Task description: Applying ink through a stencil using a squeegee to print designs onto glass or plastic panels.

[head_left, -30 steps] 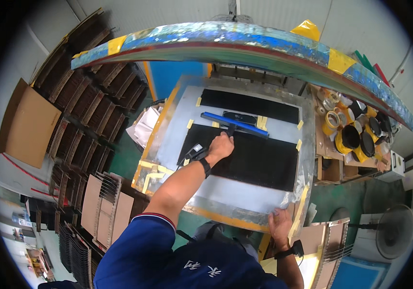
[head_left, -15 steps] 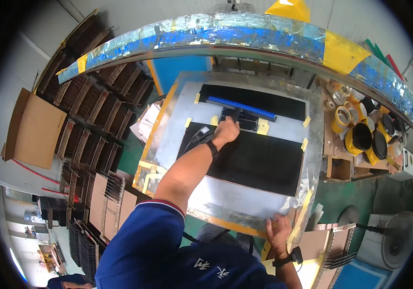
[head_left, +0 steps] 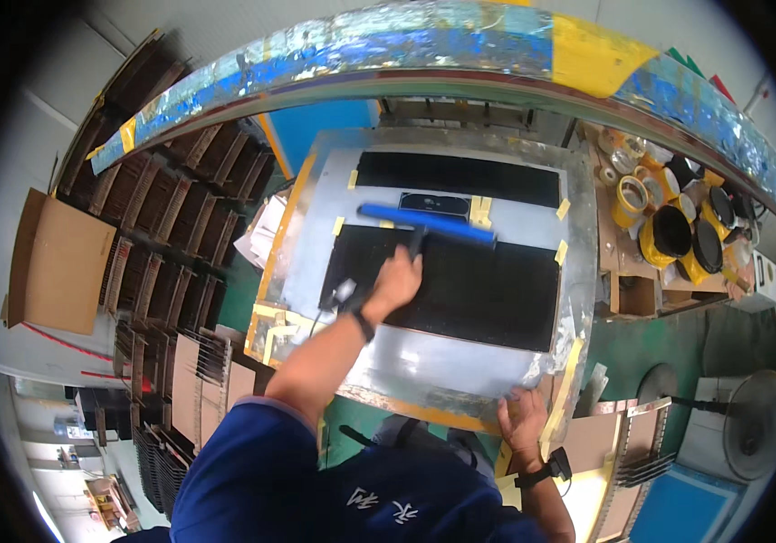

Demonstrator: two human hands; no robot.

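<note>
My left hand is closed round the dark handle of a T-shaped roller with a long blue head. That head lies across the upper edge of a large black panel on the pale tabletop. Beyond it are a small black panel and a long black panel, with bits of yellow tape about them. At the table's near right corner, my right hand rests on the edge with fingers apart, holding nothing. Each wrist wears a black band with a small device.
A paint-smeared blue frame beam spans above the table's far side. Racks and a cardboard box stand at left. On the right, a bench holds yellow and black tubs. A fan stands at lower right.
My left hand has drawn the roller toward me, from the small panel onto the large panel's far edge. The right hand stays at the table corner. The whole view has shifted slightly.
</note>
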